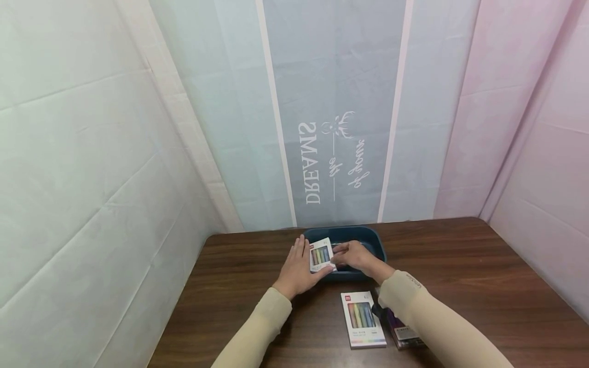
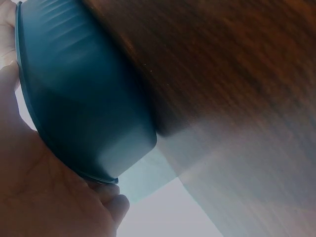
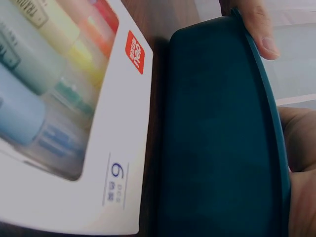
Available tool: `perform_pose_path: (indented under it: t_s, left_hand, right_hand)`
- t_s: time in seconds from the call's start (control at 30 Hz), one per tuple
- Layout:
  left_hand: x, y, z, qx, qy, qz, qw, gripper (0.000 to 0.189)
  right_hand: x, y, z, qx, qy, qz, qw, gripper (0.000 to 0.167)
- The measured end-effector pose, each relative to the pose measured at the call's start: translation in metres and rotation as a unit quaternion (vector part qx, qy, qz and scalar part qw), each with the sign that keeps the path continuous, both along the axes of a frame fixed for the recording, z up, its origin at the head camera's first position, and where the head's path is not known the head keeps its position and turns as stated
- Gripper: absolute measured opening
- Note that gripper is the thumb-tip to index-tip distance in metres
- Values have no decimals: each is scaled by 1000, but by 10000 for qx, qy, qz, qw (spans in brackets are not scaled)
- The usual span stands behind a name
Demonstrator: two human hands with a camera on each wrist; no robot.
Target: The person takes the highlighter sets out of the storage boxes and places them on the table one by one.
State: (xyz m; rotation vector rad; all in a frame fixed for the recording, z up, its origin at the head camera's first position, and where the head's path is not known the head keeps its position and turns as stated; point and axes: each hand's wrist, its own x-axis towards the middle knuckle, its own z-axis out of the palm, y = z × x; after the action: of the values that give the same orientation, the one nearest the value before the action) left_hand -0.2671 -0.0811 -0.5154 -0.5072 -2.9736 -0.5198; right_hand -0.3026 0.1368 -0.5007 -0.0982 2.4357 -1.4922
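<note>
A white windowed box of highlighters (image 1: 320,255) lies tilted at the left end of a dark blue plastic bin (image 1: 368,234). My left hand (image 1: 296,268) lies along the box's left side, fingers extended and thumb across its lower edge; in the left wrist view this hand rests at the bin's rim (image 2: 29,113). My right hand (image 1: 358,255) reaches over the bin and pinches the box's right edge with thumb and fingertips. A second highlighter box (image 1: 362,319) lies on the table in front of the bin; its colored pens show close in the right wrist view.
Beside the second box, partly under my right forearm, lies a dark purple package (image 1: 400,329) with a black object at its edge. The brown wooden table (image 1: 221,301) meets hanging fabric (image 1: 336,179) at the back, and more fabric walls stand at both sides.
</note>
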Motion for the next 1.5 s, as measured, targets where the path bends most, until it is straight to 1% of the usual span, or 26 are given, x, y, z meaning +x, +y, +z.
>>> perform_pose_path:
  t_s: [0.07, 0.27, 0.53, 0.6, 0.7, 0.83, 0.93, 1.17, 1.3, 1.5]
  left_hand:
    - [-1, -1, -2, -1, 8, -4, 10000, 113]
    - [2, -2, -1, -22, 9, -54, 10000, 112]
    - [7, -2, 6, -9, 36, -71, 10000, 112]
    - [9, -3, 7, -36, 7, -61, 10000, 112]
    - [10, -3, 7, -30, 56, -73, 10000, 111]
    - [10, -3, 6, -29, 114, -103, 9999, 110]
    - [10, -4, 6, -30, 71, -99, 9999, 111]
    - [12, -6, 6, 31, 55, -101, 9999, 111]
    - [14, -7, 7, -8, 77, -122, 9999, 111]
    - [10, -8, 10, -43, 56, -141, 9999, 111]
  right_hand:
    - [0, 0, -1, -18, -46, -47, 10000, 44]
    - [3, 0, -2, -91, -123, -83, 9998, 46]
    - [6, -1, -3, 71, -99, -119, 9999, 45]
    - [7, -1, -2, 103, -96, -127, 9998, 45]
    - [8, -2, -2, 105, -65, -126, 9998, 45]
    - [9, -2, -2, 18, -40, -166, 9999, 45]
    - [10, -2, -2, -60, -59, -250, 9997, 46]
    - [13, -2, -2, -49, -6, -369, 9993, 46]
    - [14, -2, -2, -222, 21, -439, 9988, 45]
    - [13, -2, 0, -441, -11, -518, 9977, 43]
